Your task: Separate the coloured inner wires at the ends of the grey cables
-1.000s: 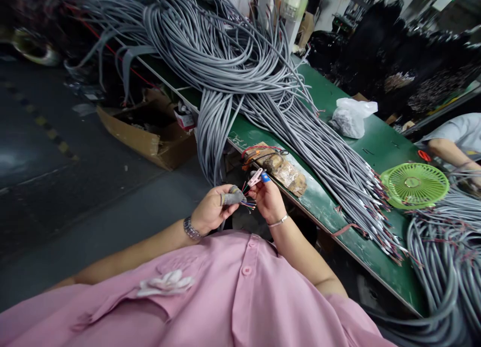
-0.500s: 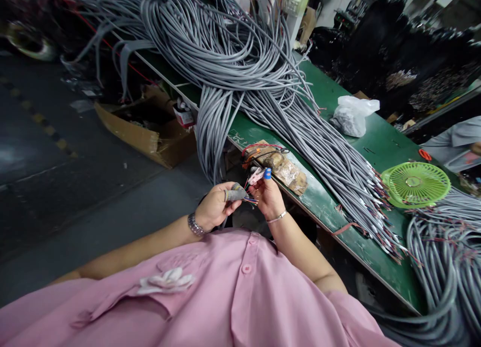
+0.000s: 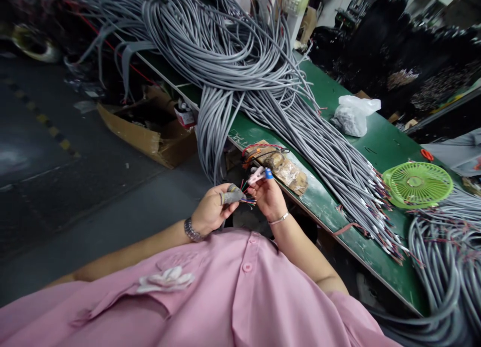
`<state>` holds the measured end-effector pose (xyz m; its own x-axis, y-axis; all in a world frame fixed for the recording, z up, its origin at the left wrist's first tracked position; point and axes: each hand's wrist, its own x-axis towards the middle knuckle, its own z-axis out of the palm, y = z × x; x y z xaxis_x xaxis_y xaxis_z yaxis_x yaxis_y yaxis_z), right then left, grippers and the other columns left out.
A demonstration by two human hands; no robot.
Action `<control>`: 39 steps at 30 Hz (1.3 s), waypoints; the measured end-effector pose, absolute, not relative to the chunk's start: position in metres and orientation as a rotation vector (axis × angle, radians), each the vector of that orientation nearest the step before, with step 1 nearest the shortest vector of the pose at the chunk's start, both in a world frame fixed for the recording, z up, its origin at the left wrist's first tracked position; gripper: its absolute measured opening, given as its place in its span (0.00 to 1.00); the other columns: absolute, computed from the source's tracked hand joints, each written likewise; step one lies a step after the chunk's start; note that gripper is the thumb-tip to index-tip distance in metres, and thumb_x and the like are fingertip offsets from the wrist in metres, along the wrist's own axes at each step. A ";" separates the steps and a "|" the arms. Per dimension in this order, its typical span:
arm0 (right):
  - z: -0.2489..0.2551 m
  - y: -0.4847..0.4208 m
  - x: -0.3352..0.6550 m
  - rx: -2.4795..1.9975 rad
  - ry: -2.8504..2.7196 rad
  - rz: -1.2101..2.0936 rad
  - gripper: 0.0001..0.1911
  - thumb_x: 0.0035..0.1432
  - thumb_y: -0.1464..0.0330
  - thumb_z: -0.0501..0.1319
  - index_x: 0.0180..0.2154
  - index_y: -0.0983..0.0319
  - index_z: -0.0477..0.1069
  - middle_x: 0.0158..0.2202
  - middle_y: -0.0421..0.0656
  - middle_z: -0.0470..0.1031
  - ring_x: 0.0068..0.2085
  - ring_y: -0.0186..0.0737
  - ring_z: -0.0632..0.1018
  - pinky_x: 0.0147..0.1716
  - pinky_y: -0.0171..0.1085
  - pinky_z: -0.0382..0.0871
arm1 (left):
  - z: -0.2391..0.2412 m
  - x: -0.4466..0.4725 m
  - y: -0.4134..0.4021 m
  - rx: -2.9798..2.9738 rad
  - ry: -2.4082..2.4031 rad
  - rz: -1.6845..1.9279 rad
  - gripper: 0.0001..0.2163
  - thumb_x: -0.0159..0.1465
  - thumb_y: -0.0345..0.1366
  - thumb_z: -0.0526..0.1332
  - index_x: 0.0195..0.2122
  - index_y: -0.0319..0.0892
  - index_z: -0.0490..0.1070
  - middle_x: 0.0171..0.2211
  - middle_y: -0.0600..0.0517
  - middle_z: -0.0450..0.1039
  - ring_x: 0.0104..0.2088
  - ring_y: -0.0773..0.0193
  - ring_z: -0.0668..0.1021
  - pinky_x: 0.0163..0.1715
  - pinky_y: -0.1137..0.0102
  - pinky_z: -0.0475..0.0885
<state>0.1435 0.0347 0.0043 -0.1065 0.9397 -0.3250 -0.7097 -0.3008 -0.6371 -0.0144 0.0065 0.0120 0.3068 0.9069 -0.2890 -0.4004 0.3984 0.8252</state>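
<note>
The green table (image 3: 383, 141) carries a great heap of gray cables (image 3: 319, 151). Below stands a cardboard box (image 3: 131, 136), its inside too dark to read; a plastic bag (image 3: 355, 115) on top bulges with unclear contents. The left hand (image 3: 216, 207) pinches thin colored wires (image 3: 249, 202) beside the curled right hand (image 3: 267, 196), its grip unclear. A firm pinch near the ends should keep strands apart.

Right of the counter (image 3: 394, 149), the picture's edge cuts off a co-worker's grey clothing (image 3: 458, 151); left of it, the cardboard box (image 3: 145, 141) holds contents too dark to tell. Just off its near edge, the left hand (image 3: 214, 209) partly hides coloured wires (image 3: 248, 201).
</note>
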 end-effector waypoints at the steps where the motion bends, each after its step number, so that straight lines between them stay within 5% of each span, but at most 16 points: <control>1: 0.005 0.035 0.144 -0.835 -0.402 1.671 0.16 0.58 0.55 0.61 0.35 0.63 0.73 0.29 0.40 0.76 0.28 0.32 0.75 0.28 0.31 0.72 | 0.013 -0.014 0.006 0.697 0.853 0.983 0.07 0.54 0.35 0.65 0.26 0.38 0.68 0.15 0.55 0.65 0.12 0.75 0.60 0.10 0.78 0.50; 14: -0.014 0.030 0.143 -0.929 -0.690 1.497 0.24 0.56 0.47 0.58 0.34 0.62 0.74 0.32 0.42 0.75 0.26 0.30 0.70 0.28 0.31 0.67 | 0.019 -0.008 0.008 0.527 0.816 0.973 0.07 0.51 0.33 0.66 0.26 0.38 0.67 0.14 0.55 0.65 0.13 0.75 0.61 0.10 0.79 0.50; 25: -0.007 0.039 0.138 -0.775 -0.449 1.655 0.17 0.56 0.54 0.62 0.37 0.62 0.74 0.31 0.40 0.74 0.29 0.30 0.73 0.28 0.27 0.68 | 0.010 -0.004 0.010 0.524 0.845 0.945 0.07 0.52 0.33 0.64 0.25 0.39 0.66 0.15 0.56 0.65 0.12 0.75 0.60 0.10 0.79 0.50; 32: -0.001 0.035 0.141 -0.820 -0.393 1.730 0.24 0.57 0.46 0.56 0.34 0.61 0.72 0.30 0.41 0.75 0.29 0.33 0.74 0.27 0.31 0.69 | 0.010 -0.009 0.005 0.567 0.846 0.972 0.07 0.53 0.34 0.65 0.27 0.39 0.66 0.15 0.56 0.65 0.12 0.75 0.60 0.10 0.78 0.49; 39: 0.002 0.032 0.143 -0.824 -0.478 1.663 0.15 0.58 0.56 0.61 0.36 0.62 0.74 0.31 0.41 0.75 0.29 0.32 0.73 0.27 0.30 0.70 | 0.016 -0.010 -0.003 0.605 0.844 1.073 0.09 0.54 0.37 0.66 0.28 0.40 0.66 0.17 0.56 0.66 0.14 0.75 0.62 0.12 0.79 0.52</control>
<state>0.1429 0.0320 0.0022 -0.0918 0.9599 -0.2650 -0.6726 -0.2561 -0.6943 -0.0096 -0.0029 0.0164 0.2287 0.9276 -0.2953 -0.5050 0.3724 0.7786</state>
